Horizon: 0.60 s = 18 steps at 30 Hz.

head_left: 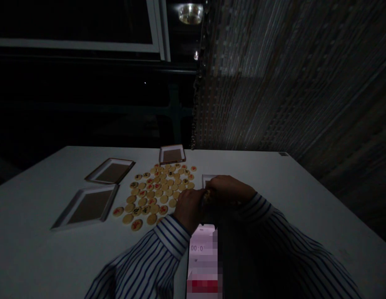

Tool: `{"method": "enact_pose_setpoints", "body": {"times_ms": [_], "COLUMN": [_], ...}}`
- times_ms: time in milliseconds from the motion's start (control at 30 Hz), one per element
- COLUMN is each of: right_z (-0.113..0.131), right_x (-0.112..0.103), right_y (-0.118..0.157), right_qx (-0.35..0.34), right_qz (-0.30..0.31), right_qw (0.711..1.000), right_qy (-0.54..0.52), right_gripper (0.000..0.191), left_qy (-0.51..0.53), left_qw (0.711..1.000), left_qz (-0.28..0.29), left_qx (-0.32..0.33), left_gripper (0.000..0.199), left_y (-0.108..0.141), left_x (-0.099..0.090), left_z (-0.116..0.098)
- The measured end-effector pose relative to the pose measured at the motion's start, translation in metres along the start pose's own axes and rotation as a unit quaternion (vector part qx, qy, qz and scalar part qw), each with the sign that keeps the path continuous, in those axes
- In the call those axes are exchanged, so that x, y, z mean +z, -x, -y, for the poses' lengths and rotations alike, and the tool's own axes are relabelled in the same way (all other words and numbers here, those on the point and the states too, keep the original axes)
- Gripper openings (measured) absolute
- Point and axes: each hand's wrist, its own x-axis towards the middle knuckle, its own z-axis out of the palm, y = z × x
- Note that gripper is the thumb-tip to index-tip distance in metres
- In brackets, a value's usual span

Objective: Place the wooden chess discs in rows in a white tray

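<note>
My left hand (189, 209) and my right hand (230, 189) meet just right of a spread of Chinese chess pieces (163, 199). Fingers on both hands are curled closed. Between them shows a small dark patch with yellowish marks, too dim to name. The pieces are round and wooden; some show red or black characters and others are plain side up. Beyond my right hand, the corner of a shallow white-edged box (207, 177) is partly hidden. Below my hands lies a lit phone (202, 253) with a timer on its screen.
On the white table (305, 199) stand a white shallow tray (93, 207) at left, a brown-edged box part (110, 171) behind it and another box part (172, 154) at the back. A string curtain (258, 83) hangs behind the right side. The room is dark.
</note>
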Motion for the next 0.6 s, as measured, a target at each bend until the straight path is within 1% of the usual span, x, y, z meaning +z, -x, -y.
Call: {"method": "enact_pose_setpoints", "body": {"times_ms": [133,333,500,600], "right_z": [-0.001,0.000,-0.003,-0.005], "right_x": [0.001,-0.002,-0.006,-0.010], "right_y": [0.000,0.001,0.003,0.005], "right_qx": [-0.012,0.009,0.019,0.029], "right_qz": [-0.010,0.010,-0.009,-0.027], "right_qw": [1.000,1.000,1.000,0.999], "right_qy": [0.009,-0.006,0.013,0.022], "right_gripper": [0.025,0.027,0.028,0.029], "left_qy": [-0.008,-0.004,0.027,0.045], "left_qw": [1.000,1.000,0.999,0.997], "left_qz": [-0.007,-0.018,-0.031,-0.061], "left_qx": [0.009,0.013,0.012,0.000], "left_gripper": [0.022,0.026,0.030,0.030], "left_y": [0.000,0.001,0.002,0.002], "left_x": [0.000,0.000,-0.001,-0.001], "left_z": [0.000,0.000,0.000,0.003]}}
